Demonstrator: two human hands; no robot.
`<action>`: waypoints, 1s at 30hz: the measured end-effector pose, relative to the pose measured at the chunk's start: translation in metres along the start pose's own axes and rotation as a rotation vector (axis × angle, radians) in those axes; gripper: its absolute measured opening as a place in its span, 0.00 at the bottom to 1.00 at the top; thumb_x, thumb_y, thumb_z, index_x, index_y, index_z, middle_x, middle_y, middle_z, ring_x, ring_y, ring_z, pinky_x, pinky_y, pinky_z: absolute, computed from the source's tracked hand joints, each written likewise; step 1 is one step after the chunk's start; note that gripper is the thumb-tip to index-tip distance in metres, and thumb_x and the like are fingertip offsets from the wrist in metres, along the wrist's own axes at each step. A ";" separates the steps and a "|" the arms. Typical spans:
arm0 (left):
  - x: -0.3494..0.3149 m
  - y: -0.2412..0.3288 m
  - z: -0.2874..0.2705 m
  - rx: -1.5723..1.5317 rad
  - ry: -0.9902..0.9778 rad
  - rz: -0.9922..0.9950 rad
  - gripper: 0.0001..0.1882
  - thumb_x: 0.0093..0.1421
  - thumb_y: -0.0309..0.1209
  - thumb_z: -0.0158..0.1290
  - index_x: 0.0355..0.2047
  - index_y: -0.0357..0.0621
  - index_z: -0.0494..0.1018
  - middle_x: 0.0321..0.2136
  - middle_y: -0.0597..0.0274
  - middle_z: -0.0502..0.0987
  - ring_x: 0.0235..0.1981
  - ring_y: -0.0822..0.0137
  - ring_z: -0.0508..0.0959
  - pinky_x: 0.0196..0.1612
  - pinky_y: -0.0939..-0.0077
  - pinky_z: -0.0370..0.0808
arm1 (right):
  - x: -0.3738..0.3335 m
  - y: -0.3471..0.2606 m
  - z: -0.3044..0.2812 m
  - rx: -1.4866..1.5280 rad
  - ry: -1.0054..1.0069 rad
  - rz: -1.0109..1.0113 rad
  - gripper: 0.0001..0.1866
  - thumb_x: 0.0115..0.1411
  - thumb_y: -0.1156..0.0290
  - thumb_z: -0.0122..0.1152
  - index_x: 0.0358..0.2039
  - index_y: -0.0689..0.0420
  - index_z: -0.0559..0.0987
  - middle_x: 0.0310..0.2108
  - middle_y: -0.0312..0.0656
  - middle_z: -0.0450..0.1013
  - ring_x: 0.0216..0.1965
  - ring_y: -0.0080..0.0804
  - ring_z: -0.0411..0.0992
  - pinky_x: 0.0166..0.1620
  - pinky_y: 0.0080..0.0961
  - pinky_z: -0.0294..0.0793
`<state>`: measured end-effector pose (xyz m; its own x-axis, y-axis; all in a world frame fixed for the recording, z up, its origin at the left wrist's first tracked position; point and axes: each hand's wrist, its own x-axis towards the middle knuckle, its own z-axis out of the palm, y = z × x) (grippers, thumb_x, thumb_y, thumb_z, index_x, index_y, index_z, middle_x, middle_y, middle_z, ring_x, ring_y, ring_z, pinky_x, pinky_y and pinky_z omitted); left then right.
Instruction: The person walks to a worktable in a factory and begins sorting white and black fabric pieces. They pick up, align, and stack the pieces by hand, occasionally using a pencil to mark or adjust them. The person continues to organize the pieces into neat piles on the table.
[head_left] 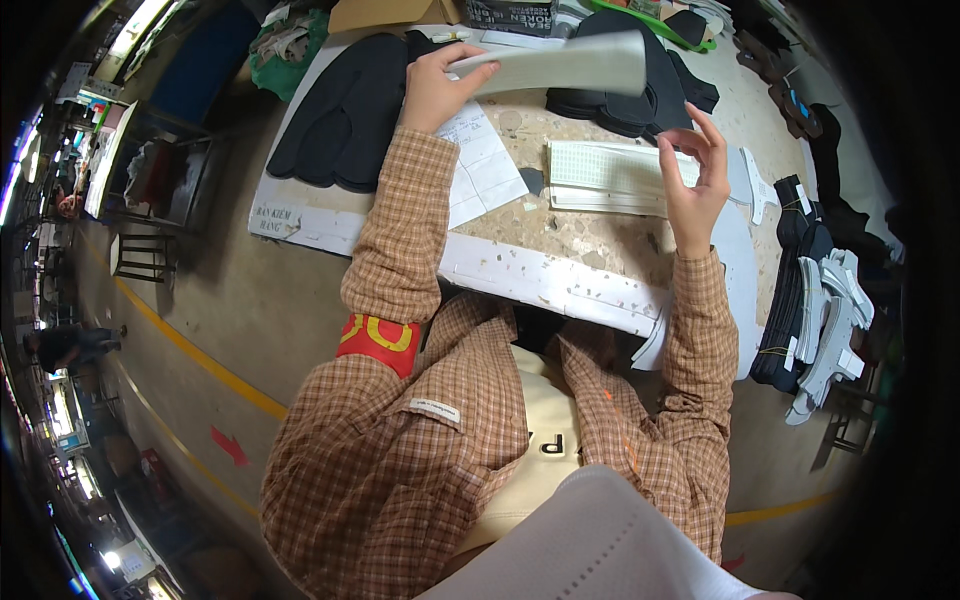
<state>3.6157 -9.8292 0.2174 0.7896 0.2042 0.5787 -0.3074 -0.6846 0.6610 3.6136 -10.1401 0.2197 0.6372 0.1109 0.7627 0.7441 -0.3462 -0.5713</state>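
My left hand (437, 88) pinches one end of a pale, flat strip (580, 66), held up over the table and smeared by motion at its far end. Below it lies a stack of similar pale strips (608, 172) with rows of small greenish marks. My right hand (697, 178) hovers at the right end of this stack, thumb and fingers apart, nothing visible between them. A handwritten paper sheet (485, 170) lies near my left wrist. Piles of black cut pieces rest on both sides, one at the left (345, 115) and one behind the strip (610, 112).
The worn table (560, 255) has a white-covered front edge. At the back stand a cardboard box (385, 12) and a green tray (690, 38). Black bundles (783, 270) and grey-white cut pieces (835, 320) lie at the right. A green bag (288, 55) sits back left.
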 end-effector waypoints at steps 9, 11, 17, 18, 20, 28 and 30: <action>-0.014 0.039 0.011 -0.483 -0.582 -0.176 0.14 0.52 0.36 0.62 0.33 0.37 0.79 0.28 0.61 0.80 0.31 0.73 0.78 0.37 0.81 0.73 | 0.017 0.006 -0.024 0.274 0.078 0.265 0.43 0.50 0.71 0.67 0.63 0.53 0.54 0.55 0.48 0.62 0.54 0.39 0.66 0.51 0.30 0.71; -0.019 0.042 0.020 -0.619 -0.644 -0.247 0.13 0.53 0.36 0.62 0.33 0.38 0.79 0.28 0.62 0.80 0.30 0.73 0.78 0.36 0.81 0.73 | 0.017 0.007 -0.029 0.434 -0.044 0.376 0.44 0.49 0.72 0.68 0.64 0.52 0.53 0.57 0.50 0.60 0.48 0.38 0.72 0.48 0.30 0.75; -0.026 0.041 0.040 -0.756 -0.521 -0.419 0.16 0.55 0.38 0.60 0.33 0.35 0.77 0.27 0.58 0.80 0.29 0.74 0.79 0.31 0.84 0.75 | 0.013 0.024 -0.027 0.320 -0.128 0.451 0.38 0.48 0.68 0.69 0.60 0.49 0.64 0.54 0.49 0.65 0.49 0.35 0.72 0.48 0.29 0.74; -0.026 0.041 0.041 -0.765 -0.494 -0.450 0.16 0.55 0.37 0.60 0.33 0.34 0.77 0.27 0.57 0.80 0.28 0.73 0.79 0.31 0.83 0.75 | 0.012 0.027 -0.026 0.262 -0.149 0.405 0.37 0.48 0.67 0.69 0.59 0.48 0.65 0.53 0.47 0.67 0.50 0.36 0.71 0.49 0.31 0.73; -0.028 0.041 0.044 -0.808 -0.442 -0.447 0.16 0.55 0.37 0.60 0.34 0.34 0.76 0.27 0.57 0.80 0.28 0.73 0.79 0.31 0.82 0.75 | 0.011 0.029 -0.026 0.182 -0.175 0.356 0.36 0.47 0.65 0.71 0.58 0.44 0.67 0.49 0.43 0.70 0.54 0.36 0.66 0.55 0.39 0.67; -0.028 0.038 0.048 -0.762 -0.500 -0.406 0.16 0.55 0.36 0.61 0.35 0.33 0.76 0.28 0.56 0.80 0.29 0.72 0.79 0.33 0.81 0.76 | 0.010 0.027 -0.024 0.252 -0.073 0.406 0.36 0.48 0.69 0.69 0.58 0.49 0.65 0.47 0.44 0.71 0.50 0.30 0.69 0.51 0.31 0.71; -0.029 0.040 0.047 -0.791 -0.498 -0.411 0.16 0.55 0.36 0.60 0.35 0.34 0.77 0.29 0.56 0.80 0.29 0.72 0.79 0.33 0.81 0.76 | 0.010 0.025 -0.024 0.255 -0.067 0.396 0.36 0.49 0.70 0.69 0.59 0.50 0.64 0.46 0.44 0.71 0.48 0.29 0.70 0.49 0.29 0.73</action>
<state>3.6057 -9.8948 0.2048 0.9888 -0.1183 0.0909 -0.0833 0.0681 0.9942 3.6339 -10.1697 0.2206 0.8870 0.0797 0.4549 0.4618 -0.1352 -0.8766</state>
